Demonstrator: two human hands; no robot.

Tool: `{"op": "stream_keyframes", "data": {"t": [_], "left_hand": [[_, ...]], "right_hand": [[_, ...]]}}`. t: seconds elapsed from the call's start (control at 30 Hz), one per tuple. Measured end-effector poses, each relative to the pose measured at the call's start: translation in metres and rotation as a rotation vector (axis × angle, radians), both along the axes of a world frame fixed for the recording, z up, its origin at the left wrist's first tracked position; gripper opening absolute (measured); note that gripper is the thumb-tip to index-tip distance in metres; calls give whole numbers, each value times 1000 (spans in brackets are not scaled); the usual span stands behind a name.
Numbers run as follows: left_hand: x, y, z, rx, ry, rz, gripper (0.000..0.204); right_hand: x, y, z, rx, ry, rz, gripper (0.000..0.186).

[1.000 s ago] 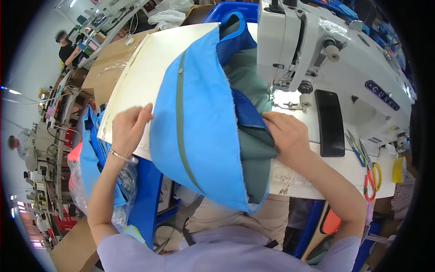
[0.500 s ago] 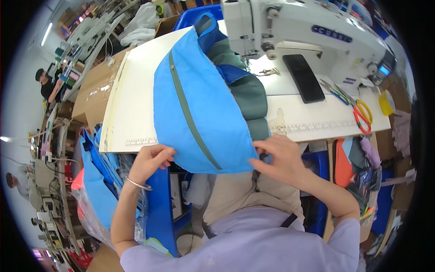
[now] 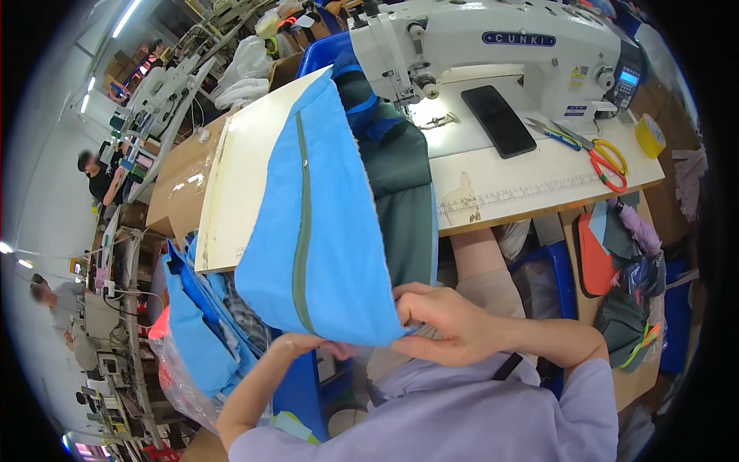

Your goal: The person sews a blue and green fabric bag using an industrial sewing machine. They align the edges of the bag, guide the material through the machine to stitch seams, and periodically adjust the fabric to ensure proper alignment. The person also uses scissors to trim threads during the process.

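A bright blue sewn fabric piece (image 3: pixel 342 254) with a dark green zipper (image 3: pixel 302 223) hangs over the front edge of the white sewing table (image 3: pixel 254 146). Dark green fabric (image 3: pixel 400 215) is joined along its right side, and darker blue cloth bunches at its far end, next to the sewing machine. My right hand (image 3: pixel 450 323) pinches the near right corner between thumb and fingers. My left hand (image 3: pixel 327 346) is at the near lower edge, partly beneath the cloth; its fingers are blurred and mostly hidden.
The white sewing machine (image 3: pixel 477 42) stands at the back right. A black phone (image 3: pixel 499 122), scissors (image 3: pixel 608 162) and yellow tape roll (image 3: pixel 650 137) lie on the table. Blue cloth pieces (image 3: pixel 200 331) hang at the left. Other people (image 3: pixel 100 177) sit far left.
The blue piece has been drawn nearer and lower, over the table edge, showing more dark green fabric. My left hand has moved right and under the cloth; my right hand has come nearer.
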State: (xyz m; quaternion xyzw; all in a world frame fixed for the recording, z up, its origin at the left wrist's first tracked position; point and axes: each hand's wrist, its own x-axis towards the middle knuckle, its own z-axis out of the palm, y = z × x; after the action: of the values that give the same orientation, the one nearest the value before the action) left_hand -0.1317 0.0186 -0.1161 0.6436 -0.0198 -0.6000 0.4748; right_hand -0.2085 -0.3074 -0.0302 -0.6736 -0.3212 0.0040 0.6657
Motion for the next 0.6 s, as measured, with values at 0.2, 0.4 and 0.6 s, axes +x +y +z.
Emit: {"op": "stream_keyframes", "data": {"t": [0.2, 0.4, 0.6], "left_hand": [[25, -65, 10, -120, 128, 386, 41], [100, -46, 83, -199, -63, 765, 42], [195, 85, 144, -309, -869, 916, 45]], "right_hand": [[-3, -2, -3, 29, -81, 15, 15], [-13, 15, -55, 102, -17, -11, 15], [-19, 43, -107, -70, -58, -91, 18]]}}
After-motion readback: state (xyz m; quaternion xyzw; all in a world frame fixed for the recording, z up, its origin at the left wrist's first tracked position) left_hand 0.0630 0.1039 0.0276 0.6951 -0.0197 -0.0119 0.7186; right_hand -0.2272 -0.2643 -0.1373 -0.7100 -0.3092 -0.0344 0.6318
